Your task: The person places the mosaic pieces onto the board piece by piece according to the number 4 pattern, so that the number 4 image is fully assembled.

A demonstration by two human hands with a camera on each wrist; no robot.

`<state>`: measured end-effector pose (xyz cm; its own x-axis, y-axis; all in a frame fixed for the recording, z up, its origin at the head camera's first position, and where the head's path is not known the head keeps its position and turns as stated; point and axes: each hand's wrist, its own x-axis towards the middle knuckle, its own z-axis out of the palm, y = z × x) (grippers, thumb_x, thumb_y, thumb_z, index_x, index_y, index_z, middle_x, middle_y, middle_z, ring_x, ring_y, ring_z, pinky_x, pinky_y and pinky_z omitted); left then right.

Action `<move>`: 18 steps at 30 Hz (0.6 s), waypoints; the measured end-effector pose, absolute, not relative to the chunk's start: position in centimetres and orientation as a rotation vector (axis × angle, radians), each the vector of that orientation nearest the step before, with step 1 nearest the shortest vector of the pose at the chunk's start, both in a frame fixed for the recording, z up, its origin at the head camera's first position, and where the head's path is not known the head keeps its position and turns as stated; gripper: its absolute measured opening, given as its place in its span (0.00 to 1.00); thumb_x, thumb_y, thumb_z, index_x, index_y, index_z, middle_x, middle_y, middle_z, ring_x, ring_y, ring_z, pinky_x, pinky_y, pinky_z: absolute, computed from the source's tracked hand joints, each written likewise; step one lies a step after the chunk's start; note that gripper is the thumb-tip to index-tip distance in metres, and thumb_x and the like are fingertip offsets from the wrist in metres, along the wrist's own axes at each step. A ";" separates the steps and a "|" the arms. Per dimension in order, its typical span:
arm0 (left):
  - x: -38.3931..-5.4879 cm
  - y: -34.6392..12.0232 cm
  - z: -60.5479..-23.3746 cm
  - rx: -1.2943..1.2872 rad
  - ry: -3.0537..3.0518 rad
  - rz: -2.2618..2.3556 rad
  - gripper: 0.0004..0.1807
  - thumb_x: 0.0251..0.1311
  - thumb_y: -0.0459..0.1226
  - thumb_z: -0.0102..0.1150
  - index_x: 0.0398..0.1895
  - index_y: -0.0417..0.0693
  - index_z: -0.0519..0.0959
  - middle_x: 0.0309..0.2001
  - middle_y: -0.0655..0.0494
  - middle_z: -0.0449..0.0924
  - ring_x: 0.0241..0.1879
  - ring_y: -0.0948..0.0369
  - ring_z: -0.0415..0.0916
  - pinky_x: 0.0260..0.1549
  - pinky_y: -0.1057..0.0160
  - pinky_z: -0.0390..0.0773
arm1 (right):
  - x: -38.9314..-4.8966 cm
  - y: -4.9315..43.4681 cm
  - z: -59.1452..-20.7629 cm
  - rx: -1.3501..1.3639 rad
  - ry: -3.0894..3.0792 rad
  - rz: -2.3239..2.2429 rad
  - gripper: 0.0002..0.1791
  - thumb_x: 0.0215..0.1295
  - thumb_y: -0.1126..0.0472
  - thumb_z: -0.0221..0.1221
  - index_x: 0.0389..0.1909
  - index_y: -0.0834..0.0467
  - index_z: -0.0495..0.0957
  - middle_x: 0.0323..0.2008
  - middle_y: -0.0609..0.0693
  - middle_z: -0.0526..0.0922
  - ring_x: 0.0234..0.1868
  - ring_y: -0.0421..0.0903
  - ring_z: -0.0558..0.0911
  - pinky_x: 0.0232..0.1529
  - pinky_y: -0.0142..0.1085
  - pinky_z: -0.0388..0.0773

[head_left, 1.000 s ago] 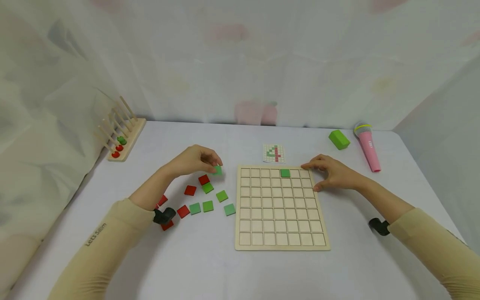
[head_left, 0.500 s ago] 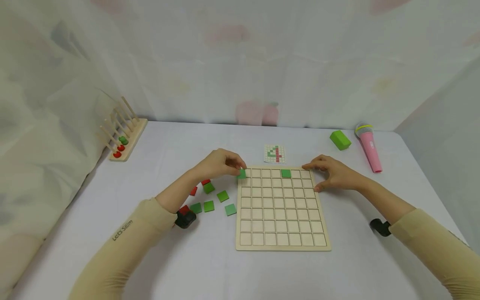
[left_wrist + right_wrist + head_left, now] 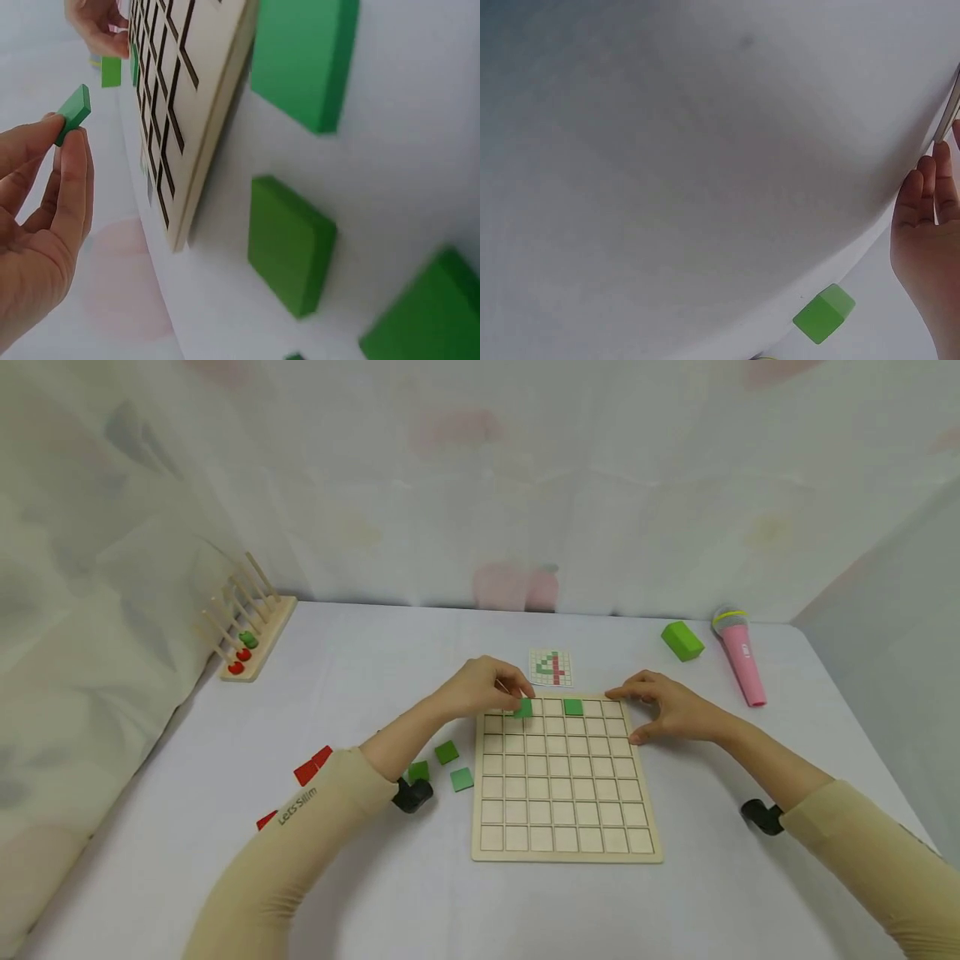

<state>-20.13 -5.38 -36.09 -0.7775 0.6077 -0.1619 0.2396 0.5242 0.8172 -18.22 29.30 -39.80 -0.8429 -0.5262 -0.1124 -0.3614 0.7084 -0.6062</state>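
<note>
My left hand (image 3: 480,687) pinches a green square tile (image 3: 522,708) between thumb and fingertips, above the top row of the wooden grid board (image 3: 567,861). In the left wrist view, the pinched tile (image 3: 73,114) is tilted and apart from the board. Another green tile (image 3: 573,707) lies in a top-row cell farther right. My right hand (image 3: 671,706) rests at the board's far right corner, fingers at the far edge and thumb against the right edge. From the right wrist, the extended fingers of my right hand (image 3: 930,217) are seen touching the board's edge.
Loose green tiles (image 3: 446,752) and red tiles (image 3: 306,772) lie left of the board, some hidden by my left arm. A pattern card (image 3: 551,668) lies behind it. A green block (image 3: 682,641), a pink toy microphone (image 3: 742,664) and a pegged wooden stand (image 3: 258,643) are farther back.
My left hand has carried the green tile rightward from the loose tiles to over the board's top row. My right hand has stayed at the board's corner.
</note>
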 end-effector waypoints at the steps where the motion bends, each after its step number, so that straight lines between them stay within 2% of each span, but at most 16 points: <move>1: -20.1 -5.1 -36.1 0.688 2.335 1.163 0.12 0.58 0.33 0.63 0.45 0.47 0.85 0.39 0.53 0.83 0.43 0.59 0.82 0.43 0.65 0.80 | -18.2 29.3 -39.8 -0.699 2.638 -0.856 0.40 0.43 0.50 0.77 0.62 0.51 0.77 0.55 0.51 0.75 0.55 0.42 0.69 0.53 0.35 0.67; 10: -19.9 -2.7 -36.9 0.659 2.352 1.212 0.11 0.57 0.32 0.61 0.43 0.50 0.86 0.38 0.53 0.83 0.38 0.61 0.78 0.36 0.69 0.76 | -18.3 29.2 -39.8 -0.706 2.639 -0.862 0.40 0.43 0.50 0.77 0.62 0.52 0.77 0.55 0.51 0.75 0.55 0.42 0.69 0.52 0.35 0.67; 18: -19.8 -1.2 -36.9 0.642 2.362 1.188 0.12 0.58 0.32 0.60 0.45 0.48 0.85 0.40 0.53 0.83 0.41 0.61 0.77 0.38 0.68 0.76 | -18.3 29.5 -39.9 -0.715 2.638 -0.857 0.40 0.44 0.49 0.77 0.62 0.51 0.77 0.55 0.51 0.76 0.55 0.43 0.69 0.53 0.36 0.67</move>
